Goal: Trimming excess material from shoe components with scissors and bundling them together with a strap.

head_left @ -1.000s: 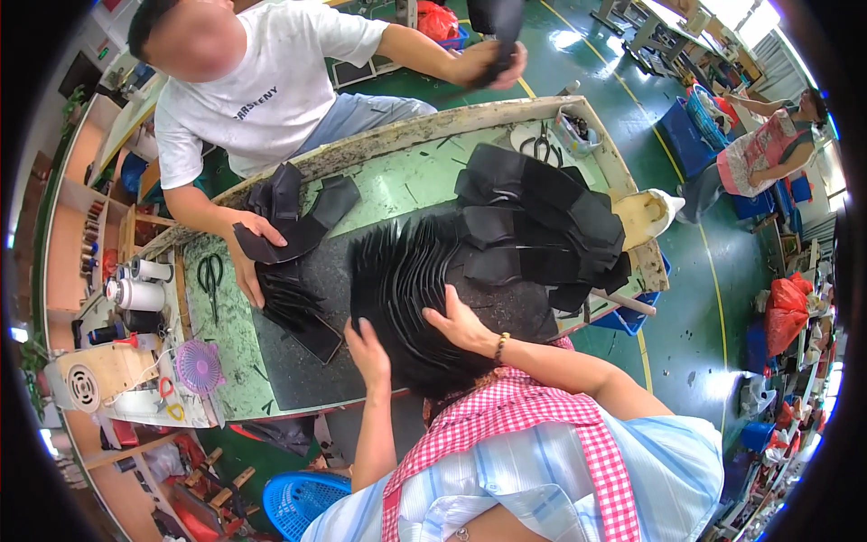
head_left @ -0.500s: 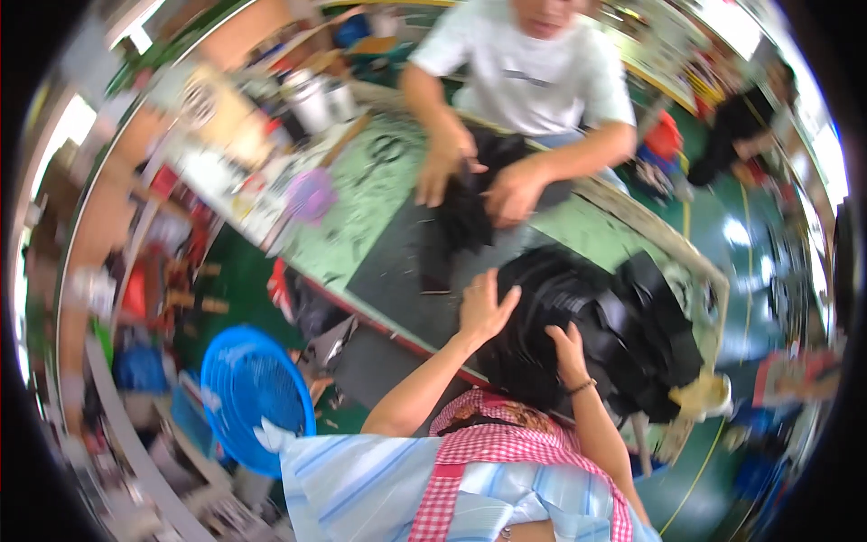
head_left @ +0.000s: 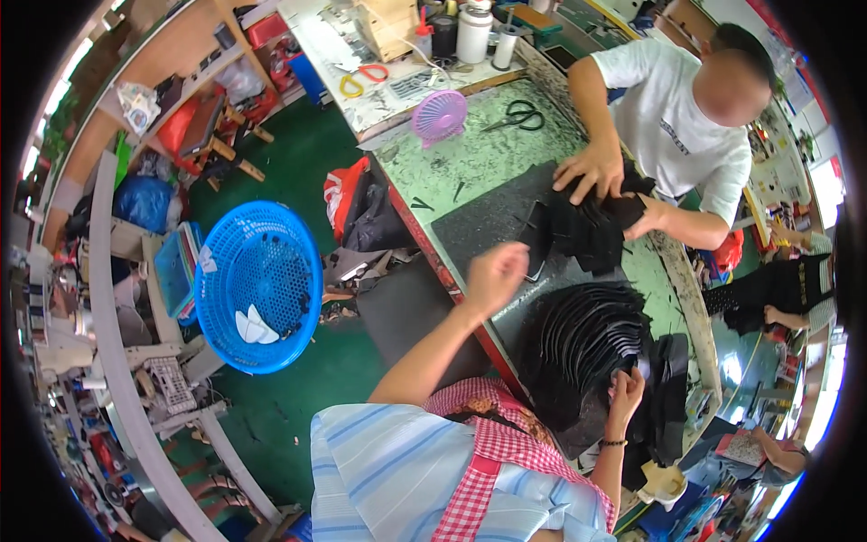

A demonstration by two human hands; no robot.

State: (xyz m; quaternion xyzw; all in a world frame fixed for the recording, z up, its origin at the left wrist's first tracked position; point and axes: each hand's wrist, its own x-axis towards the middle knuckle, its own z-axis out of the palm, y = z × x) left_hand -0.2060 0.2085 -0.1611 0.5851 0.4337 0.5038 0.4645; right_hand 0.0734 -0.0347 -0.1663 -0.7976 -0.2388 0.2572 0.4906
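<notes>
A fanned stack of thin black pieces (head_left: pixel 587 339) lies at the near edge of the worktable, in front of me. My right hand (head_left: pixel 625 397) is at the stack's right side, its fingers pinched on the edge of a black piece. Over the table, left of the stack, my left hand (head_left: pixel 498 278) is raised with curled fingers; what is in them, if anything, is hidden. Just beyond its fingertips lies a dark flat piece (head_left: pixel 536 237). Across the table a co-worker's hands (head_left: pixel 591 172) press and hold a bundle of black strips (head_left: pixel 591 230).
Black scissors (head_left: pixel 519 116) and a purple mesh fan (head_left: pixel 440 117) rest on the green worktable (head_left: pixel 442 181). A blue plastic basket (head_left: pixel 212 298) stands on the floor at left. More black pieces (head_left: pixel 668 388) lie right of the stack. The co-worker (head_left: pixel 673 117) sits opposite.
My view has swung, moving the scene across the picture. My left hand has gone from spread to curled fingers. My right hand has closed at the stack's side, and its pieces now fan out.
</notes>
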